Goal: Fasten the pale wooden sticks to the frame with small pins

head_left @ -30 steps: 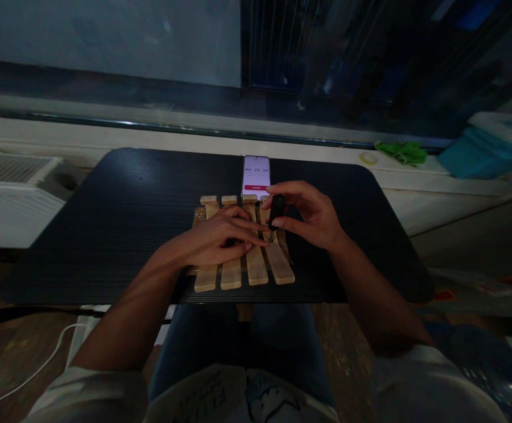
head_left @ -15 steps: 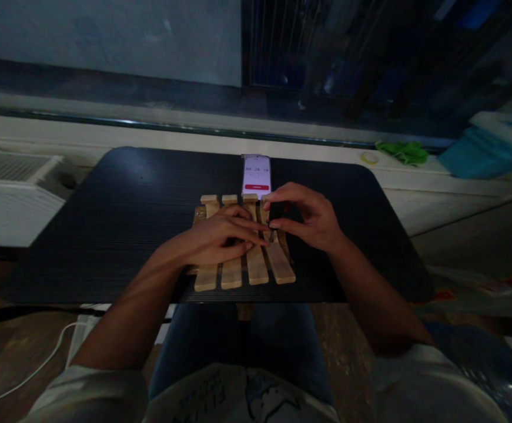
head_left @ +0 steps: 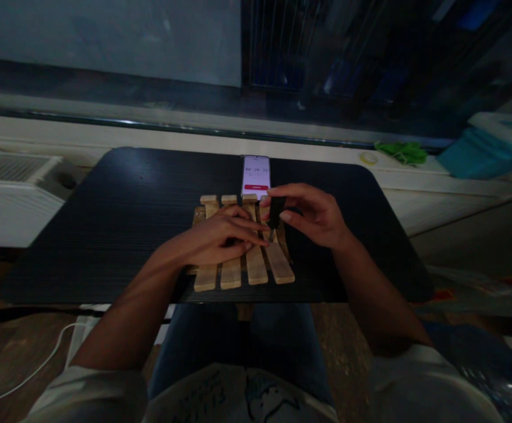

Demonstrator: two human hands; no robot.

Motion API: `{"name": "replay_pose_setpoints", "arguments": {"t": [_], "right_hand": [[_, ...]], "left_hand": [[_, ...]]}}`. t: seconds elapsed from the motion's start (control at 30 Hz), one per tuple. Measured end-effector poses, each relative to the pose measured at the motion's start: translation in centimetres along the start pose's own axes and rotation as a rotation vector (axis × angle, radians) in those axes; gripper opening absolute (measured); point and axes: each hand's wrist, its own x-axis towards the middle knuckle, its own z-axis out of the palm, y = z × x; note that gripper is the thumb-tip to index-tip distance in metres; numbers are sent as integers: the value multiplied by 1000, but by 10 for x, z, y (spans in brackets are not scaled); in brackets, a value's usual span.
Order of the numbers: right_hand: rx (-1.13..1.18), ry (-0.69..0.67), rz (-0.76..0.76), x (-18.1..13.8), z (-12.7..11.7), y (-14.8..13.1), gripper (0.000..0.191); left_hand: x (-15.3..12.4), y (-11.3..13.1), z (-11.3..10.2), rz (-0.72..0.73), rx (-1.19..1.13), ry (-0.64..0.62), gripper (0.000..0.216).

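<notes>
A small rack of several pale wooden slats (head_left: pixel 256 267) lies on a dark table (head_left: pixel 119 223). My left hand (head_left: pixel 218 238) lies flat on the slats, fingers stretched out and pressing them down. My right hand (head_left: pixel 315 214) pinches a short black-handled screwdriver (head_left: pixel 275 214) held upright, its tip on a slat right beside my left fingertips. A lit phone (head_left: pixel 256 174) showing a timer stands just behind the slats.
A white radiator unit (head_left: pixel 9 194) is left of the table. On the sill at the back right lie a green cloth (head_left: pixel 403 151), a tape roll (head_left: pixel 369 157) and a blue-and-white bundle (head_left: pixel 489 147). A white cable (head_left: pixel 30 370) runs over the floor at left.
My right hand's fingers have shifted round the screwdriver handle, as in turning it. My left hand and the slats have stayed put. The phone's timer has advanced.
</notes>
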Motion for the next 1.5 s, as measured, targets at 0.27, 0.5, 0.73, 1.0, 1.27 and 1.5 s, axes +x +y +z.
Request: {"name": "replay_pose_setpoints", "arguments": {"t": [0.27, 0.5, 0.73, 1.0, 1.27, 1.5], "right_hand": [[-8, 31, 13, 2, 2, -1, 35], [8, 38, -2, 3, 2, -1, 38], [2, 36, -51, 4, 2, 0, 40], [-43, 49, -34, 4, 2, 1, 39], [-48, 58, -36, 3, 3, 3, 43], [-83, 48, -49, 3, 3, 4, 44]], "left_hand": [[0, 2, -1, -14, -9, -2, 35], [0, 2, 0, -12, -19, 6, 34], [0, 1, 0, 13, -19, 17, 34], [0, 0, 0, 6, -17, 18, 34], [0, 1, 0, -6, -10, 10, 35], [0, 2, -1, -8, 1, 4, 34]]}}
